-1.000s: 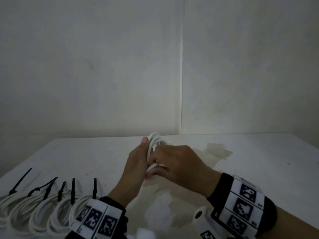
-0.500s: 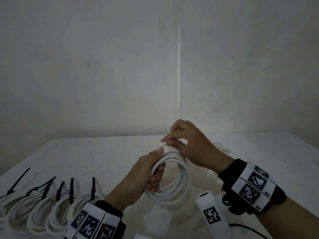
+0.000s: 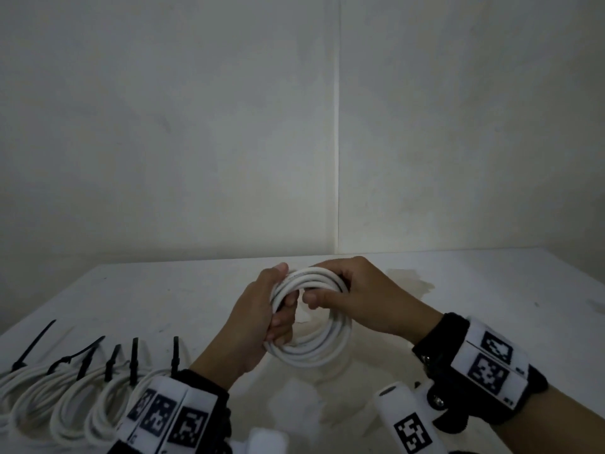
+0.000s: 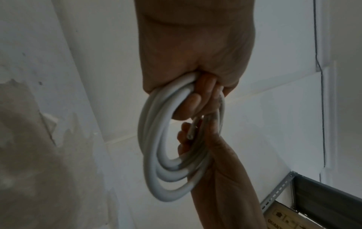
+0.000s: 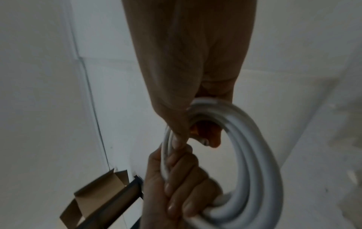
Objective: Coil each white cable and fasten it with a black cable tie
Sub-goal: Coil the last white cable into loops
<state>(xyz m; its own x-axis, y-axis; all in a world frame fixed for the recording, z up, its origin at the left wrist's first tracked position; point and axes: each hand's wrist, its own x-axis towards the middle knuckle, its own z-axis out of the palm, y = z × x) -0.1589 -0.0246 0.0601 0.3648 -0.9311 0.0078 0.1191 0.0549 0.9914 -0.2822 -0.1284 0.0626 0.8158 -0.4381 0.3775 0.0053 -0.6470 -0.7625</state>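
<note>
Along the near left edge of the tabletop [image 3: 183,290], a row of finished white coils [image 3: 59,407] is laid side by side, each fastened with a black cable tie [image 3: 132,358] whose tail stands up and points toward the far edge. Just right of them, over the middle of the tabletop and lifted clear of it, a white cable coil [image 3: 311,322] is held between both hands. The left hand [image 3: 258,326] is wrapped around the coil's left side, fingers curled through the ring and thumb over the top. The coil is held nearly upright, its opening facing the person, slightly taller than wide. Its upper right part is gripped by the right hand [image 3: 363,299], fingers curled over the strands and thumb pointing left inside the ring. A cut cable end [image 4: 189,136] is seen in the left wrist view, beside the right fingers.
</note>
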